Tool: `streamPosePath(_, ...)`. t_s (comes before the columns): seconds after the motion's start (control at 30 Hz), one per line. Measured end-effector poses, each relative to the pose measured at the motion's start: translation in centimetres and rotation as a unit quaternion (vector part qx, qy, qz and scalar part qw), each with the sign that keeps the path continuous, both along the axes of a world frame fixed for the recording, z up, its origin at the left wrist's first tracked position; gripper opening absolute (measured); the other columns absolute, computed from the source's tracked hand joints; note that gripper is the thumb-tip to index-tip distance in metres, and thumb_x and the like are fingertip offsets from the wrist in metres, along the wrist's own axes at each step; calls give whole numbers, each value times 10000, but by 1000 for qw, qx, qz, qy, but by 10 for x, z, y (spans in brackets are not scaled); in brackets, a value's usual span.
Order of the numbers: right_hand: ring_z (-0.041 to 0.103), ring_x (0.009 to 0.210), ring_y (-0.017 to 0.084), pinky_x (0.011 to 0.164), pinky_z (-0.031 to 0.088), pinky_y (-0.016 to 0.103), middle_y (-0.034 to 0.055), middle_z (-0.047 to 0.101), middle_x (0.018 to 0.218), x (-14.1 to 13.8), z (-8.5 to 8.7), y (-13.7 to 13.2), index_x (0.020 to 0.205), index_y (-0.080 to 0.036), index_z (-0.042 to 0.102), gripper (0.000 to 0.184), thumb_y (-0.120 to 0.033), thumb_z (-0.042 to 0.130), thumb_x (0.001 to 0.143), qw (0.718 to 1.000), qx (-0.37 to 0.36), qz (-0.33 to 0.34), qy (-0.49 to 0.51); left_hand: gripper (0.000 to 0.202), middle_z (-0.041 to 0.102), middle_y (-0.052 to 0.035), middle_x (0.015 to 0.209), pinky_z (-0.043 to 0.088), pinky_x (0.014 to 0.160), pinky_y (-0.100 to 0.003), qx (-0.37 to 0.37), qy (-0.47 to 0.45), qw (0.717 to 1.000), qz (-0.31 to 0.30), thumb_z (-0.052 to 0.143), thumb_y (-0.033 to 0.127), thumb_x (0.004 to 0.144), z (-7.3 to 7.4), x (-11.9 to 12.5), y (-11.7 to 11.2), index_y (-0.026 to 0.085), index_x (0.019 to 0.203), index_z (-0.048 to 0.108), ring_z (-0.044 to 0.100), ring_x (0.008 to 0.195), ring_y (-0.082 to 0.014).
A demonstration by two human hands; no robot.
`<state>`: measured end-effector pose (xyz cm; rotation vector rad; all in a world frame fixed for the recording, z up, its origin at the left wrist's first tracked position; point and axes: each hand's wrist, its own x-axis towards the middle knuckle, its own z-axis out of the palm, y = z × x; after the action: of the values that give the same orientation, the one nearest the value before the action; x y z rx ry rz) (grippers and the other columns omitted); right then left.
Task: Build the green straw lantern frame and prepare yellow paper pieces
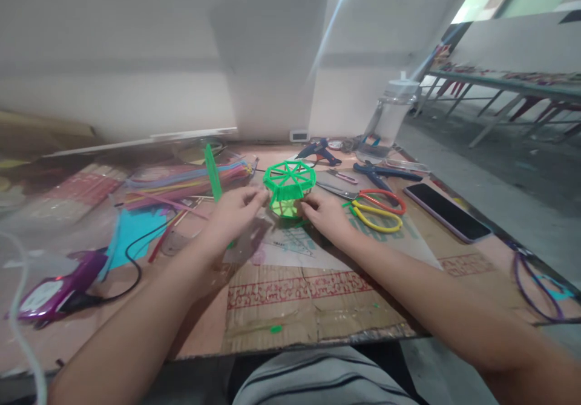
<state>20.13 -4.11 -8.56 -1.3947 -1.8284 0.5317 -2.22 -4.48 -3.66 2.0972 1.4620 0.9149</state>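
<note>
Between my two hands, in the middle of the head view, is a small green craft frame (289, 176) with a spoked, many-sided top and a yellow-green lower part. My left hand (242, 208) pinches its left side, with thumb and fingers closed. Lower down on the right side, the closed fingers of my right hand (324, 211) grip the same frame. Fingers cover some of its lower edges. A flat green piece (212, 172) stands up just behind my left hand. Under the frame lies a pale printed sheet (327, 253) on cardboard.
Right of my hands lie scissors (381, 202), blue pliers (385, 172) and a phone (447, 212). A glue gun (319, 151) and a water bottle (390, 117) are at the back. Leftward are coloured pipe cleaners (190, 178), blue sheets (138, 235) and a purple corded device (63, 290).
</note>
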Motion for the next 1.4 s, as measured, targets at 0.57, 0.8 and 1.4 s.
streamPosePath(0.57,613,1114,266,997,496,481,104,703,1158,-1,35,3,1148,-209,663,211,-322,598,983,883,402,158,-182,201,764,-77,1135,493,979,-436,288,78,948,-114,608,261,955,-5,-9,14,223,1129,699,685,1095,-244)
streamPosePath(0.8,610,1099,262,952,528,474,125,693,1147,-5,32,17,1240,-183,661,285,-292,597,984,890,388,170,-170,174,764,-82,1113,483,958,-407,321,86,936,-116,636,283,951,-9,-8,16,207,1097,695,690,1083,-240)
streamPosePath(1.4,586,1177,299,1020,477,506,145,675,1254,1,33,14,1309,-185,613,441,-451,620,957,888,383,173,-184,209,728,-66,1239,436,1048,-426,327,109,935,-87,603,203,967,-13,0,9,206,1165,672,631,1194,-235)
